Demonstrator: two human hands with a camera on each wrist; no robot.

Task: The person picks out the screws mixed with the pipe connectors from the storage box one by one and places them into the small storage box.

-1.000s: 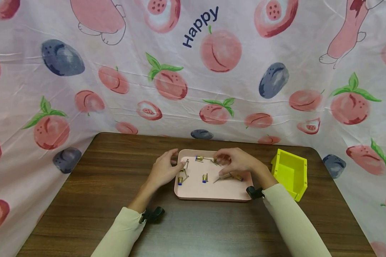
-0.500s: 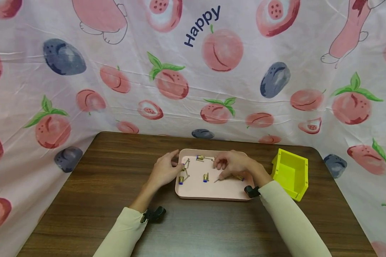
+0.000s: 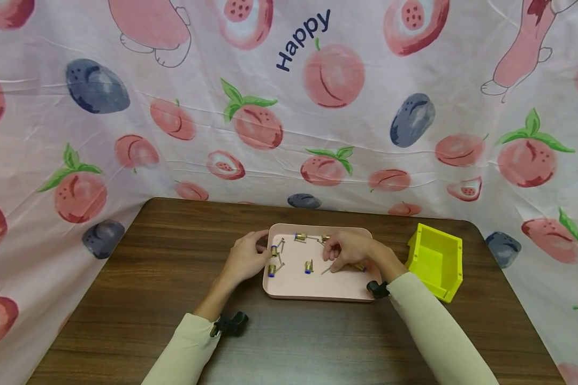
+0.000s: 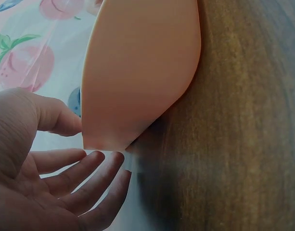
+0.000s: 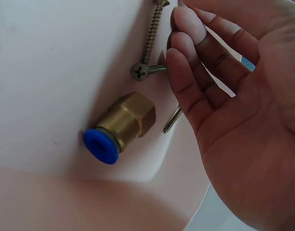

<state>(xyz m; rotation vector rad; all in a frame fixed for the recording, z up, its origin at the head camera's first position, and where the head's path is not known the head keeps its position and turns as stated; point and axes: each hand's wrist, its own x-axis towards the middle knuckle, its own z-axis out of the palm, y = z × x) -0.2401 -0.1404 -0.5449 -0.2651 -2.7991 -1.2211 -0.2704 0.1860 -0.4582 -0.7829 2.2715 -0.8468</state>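
Note:
My left hand (image 3: 245,258) is at the left end of the pale pink tray (image 3: 318,289). In the left wrist view its thumb tip meets the tray's rim (image 4: 83,101), with the spread fingers along the wall's lower corner. Over the tray's right half, my right hand (image 3: 350,248) bends its fingers low above several screws. Its thumb overlaps one screw (image 3: 325,270); I cannot tell whether it is gripped. In the right wrist view a brass fitting with a blue collar (image 5: 121,122) lies beside the fingers, near a threaded screw (image 5: 151,38).
More blue-collared brass fittings lie in the tray: one fitting (image 3: 309,267) mid-tray, another fitting (image 3: 272,271) at the left. A yellow open bin (image 3: 433,264) stands right of the tray on the dark wooden table (image 3: 289,342). A fruit-printed cloth (image 3: 270,187) hangs behind.
My right hand has lowered and drawn slightly left over the screw, its fingers bending more. The left hand has shifted slightly off the left-hand fittings, so more of them shows.

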